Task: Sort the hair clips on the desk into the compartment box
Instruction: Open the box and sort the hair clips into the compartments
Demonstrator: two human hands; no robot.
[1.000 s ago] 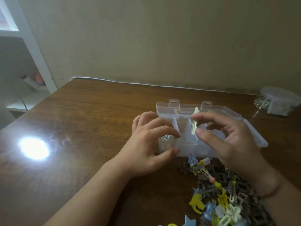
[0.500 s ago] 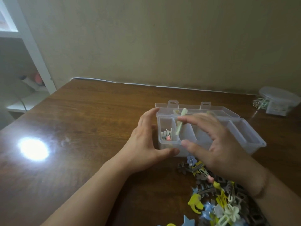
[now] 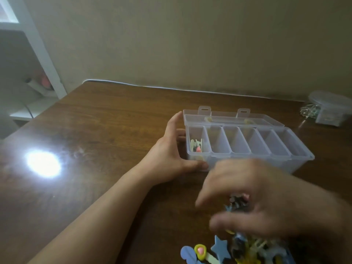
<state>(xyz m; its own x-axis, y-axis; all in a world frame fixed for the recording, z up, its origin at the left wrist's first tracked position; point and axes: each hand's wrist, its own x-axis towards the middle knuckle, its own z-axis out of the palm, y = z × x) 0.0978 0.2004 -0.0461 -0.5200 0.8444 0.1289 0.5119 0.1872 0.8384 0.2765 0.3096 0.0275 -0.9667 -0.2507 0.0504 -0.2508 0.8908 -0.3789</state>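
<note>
One clear compartment box (image 3: 247,149) on the desk (image 3: 95,140), six slots, a few clips (image 3: 197,146) only in the leftmost. Left hand (image 3: 171,159) braces its end, fingers straight. Right hand (image 3: 257,199) (blurry) spread loosely over the clip pile (image 3: 238,250), grip unclear.

Compartment box (image 3: 247,147) clear smooth plastic; desk (image 3: 106,130) glossy dark wood, glare at 9 o'clock; hair clips (image 3: 238,250) shiny plastic.
</note>
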